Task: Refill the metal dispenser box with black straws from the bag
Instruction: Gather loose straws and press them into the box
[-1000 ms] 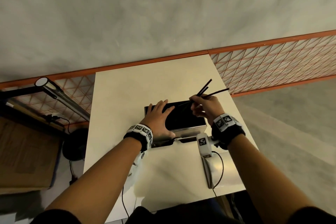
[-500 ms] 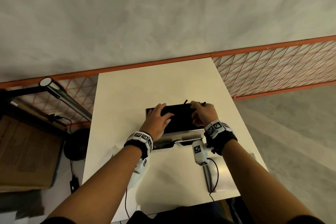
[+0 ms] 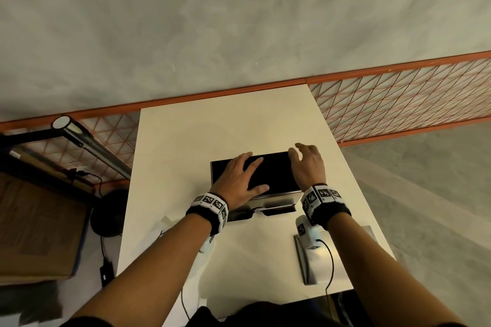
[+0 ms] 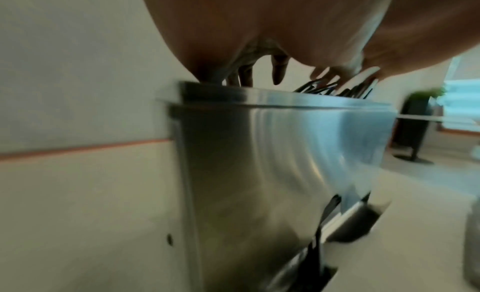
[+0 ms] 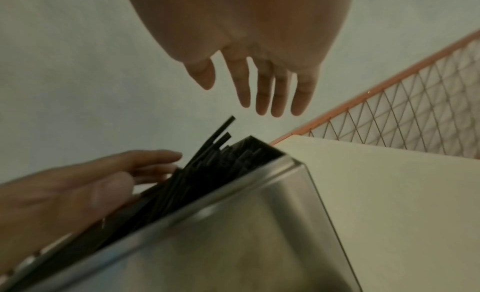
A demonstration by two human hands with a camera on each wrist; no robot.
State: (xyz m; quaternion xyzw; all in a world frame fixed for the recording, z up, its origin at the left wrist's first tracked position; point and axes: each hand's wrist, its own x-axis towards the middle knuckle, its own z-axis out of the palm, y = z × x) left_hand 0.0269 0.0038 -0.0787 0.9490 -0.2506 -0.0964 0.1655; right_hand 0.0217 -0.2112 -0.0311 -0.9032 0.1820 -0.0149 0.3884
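The metal dispenser box point(image 3: 276, 200) stands open-topped in the middle of the white table point(image 3: 212, 135), packed with black straws point(image 3: 276, 175). My left hand point(image 3: 239, 178) lies flat on the straws at the box's left half, fingers spread. In the left wrist view its fingers point(image 4: 278, 71) touch the straws point(image 4: 337, 89) above the box wall point(image 4: 272, 153). My right hand point(image 3: 308, 164) hovers at the box's right end, fingers straight and empty. In the right wrist view this hand point(image 5: 259, 81) is above two straw ends point(image 5: 221, 132) poking out of the box point(image 5: 233, 235).
A flat metal lid point(image 3: 313, 263) lies on the table near its front right edge, under my right forearm. An orange mesh railing point(image 3: 398, 103) runs behind the table. A lamp bar point(image 3: 87, 143) and a cardboard box point(image 3: 34, 220) are to the left, off the table.
My right hand lowered the few straws it was holding into the box, let go, and now hangs open at the box's right end. The left hand stayed on the straws.
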